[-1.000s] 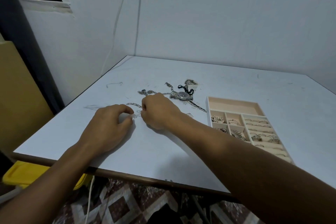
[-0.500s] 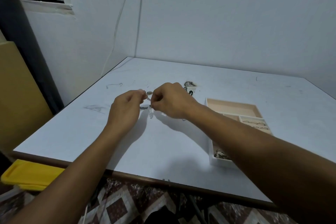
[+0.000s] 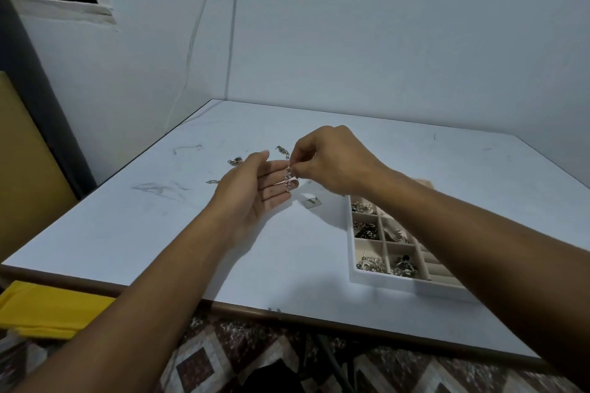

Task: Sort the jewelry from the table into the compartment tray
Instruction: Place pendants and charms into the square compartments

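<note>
Over the counter [image 3: 223, 249]: sorting partway done.
Pinched a sparkly chain [image 3: 288, 177] in the right grip [image 3: 329, 163] above the flat, open left grip [image 3: 252, 191], not yet over the tray [image 3: 399, 285]; had stocked several compartments, left loose chains [image 3: 283, 150] and a small tag [image 3: 311, 202] lying on the counter.

1 head camera looks down over the table [image 3: 159, 233].
</note>
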